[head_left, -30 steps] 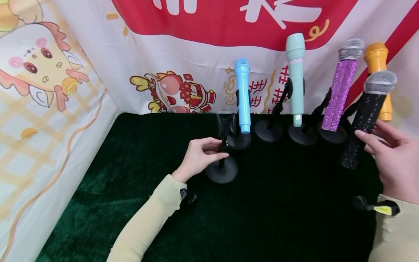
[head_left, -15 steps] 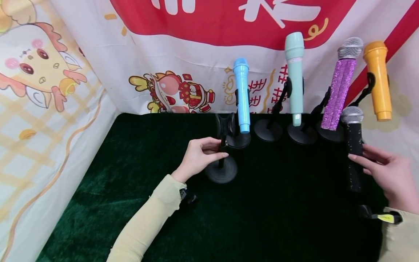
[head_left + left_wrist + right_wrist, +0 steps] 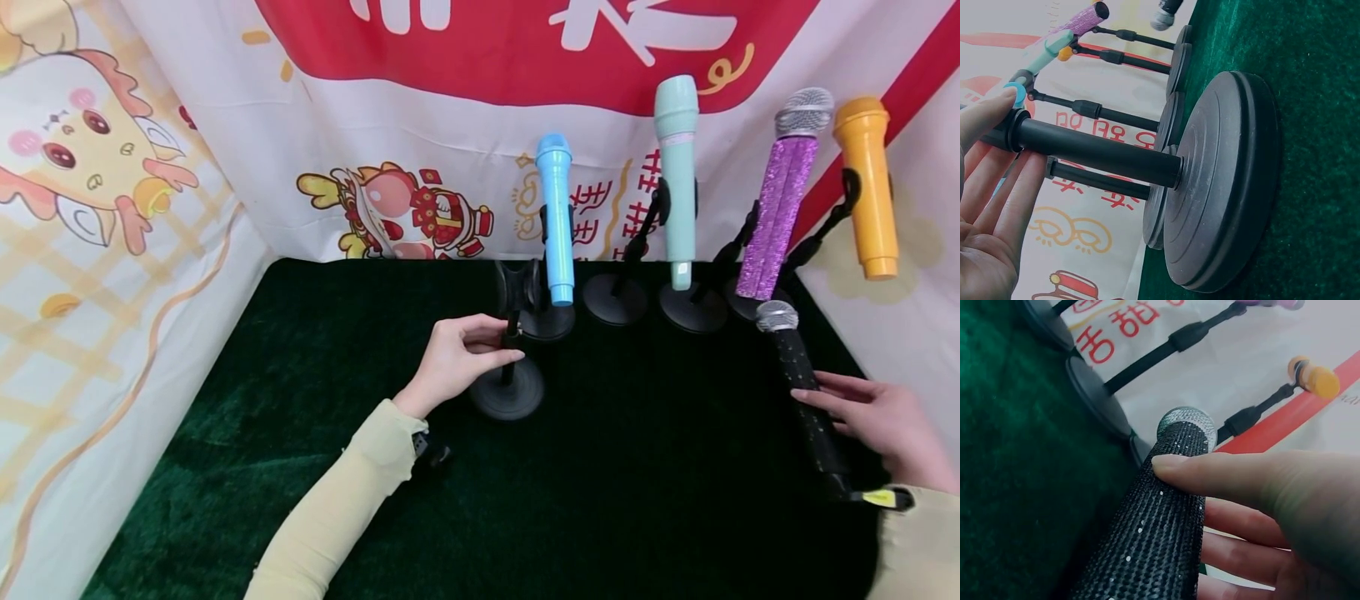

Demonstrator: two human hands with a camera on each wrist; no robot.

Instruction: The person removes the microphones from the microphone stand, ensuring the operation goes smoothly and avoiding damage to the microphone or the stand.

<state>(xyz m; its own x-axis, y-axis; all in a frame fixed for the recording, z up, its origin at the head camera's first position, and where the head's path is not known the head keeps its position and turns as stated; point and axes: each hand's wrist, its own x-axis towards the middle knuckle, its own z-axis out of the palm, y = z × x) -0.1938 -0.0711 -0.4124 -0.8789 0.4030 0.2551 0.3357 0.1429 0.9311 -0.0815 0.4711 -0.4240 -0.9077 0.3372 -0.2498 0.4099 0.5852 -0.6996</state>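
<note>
My left hand (image 3: 457, 358) grips the upright of a black microphone stand (image 3: 507, 390), thumb on one side and fingers on the other. The stand's clip at the top holds nothing, and its round base (image 3: 1219, 181) rests on the green cloth. On the right, my right hand (image 3: 873, 412) pinches a black microphone (image 3: 802, 383) with a silver mesh head, tilted with the head away from me. Shiny specks dot its textured black handle (image 3: 1154, 519) in the right wrist view, where my thumb lies across it.
Behind stand a blue microphone (image 3: 557, 221), a mint-green one (image 3: 677, 175), a glittery purple one (image 3: 780, 204) and an orange one (image 3: 867, 187), each in a black stand. A dark green velvet cloth (image 3: 637, 492) covers the table, with a printed curtain (image 3: 405, 125) at the back.
My right hand has brought the black microphone down and nearer to me, away from the orange one, tilting its head leftward. My left hand and its stand have stayed put.
</note>
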